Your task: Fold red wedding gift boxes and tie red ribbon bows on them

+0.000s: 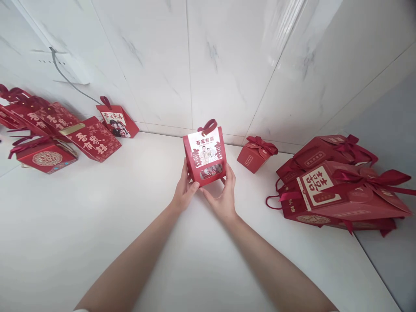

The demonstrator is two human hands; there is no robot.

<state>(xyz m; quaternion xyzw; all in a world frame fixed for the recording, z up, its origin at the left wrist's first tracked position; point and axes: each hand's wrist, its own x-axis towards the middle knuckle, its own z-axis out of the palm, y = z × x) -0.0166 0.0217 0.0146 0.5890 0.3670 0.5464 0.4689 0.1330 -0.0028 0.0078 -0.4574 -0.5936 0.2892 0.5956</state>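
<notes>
"Since I can't see, where on the worktop point(123, 216) is the held red box point(206, 154)?"

"Near the back edge's middle, windowed front facing the wearer, long axis running base to top. Likely light, crushable card; best held low."

"The grip?"

"Left hand point(184, 193) and right hand point(226, 199) clasp its lower sides."

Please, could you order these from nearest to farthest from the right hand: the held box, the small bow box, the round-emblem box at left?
From the right hand:
1. Held box, touching it.
2. Small bow box, on the right side.
3. Round-emblem box, far on the left side.
</notes>
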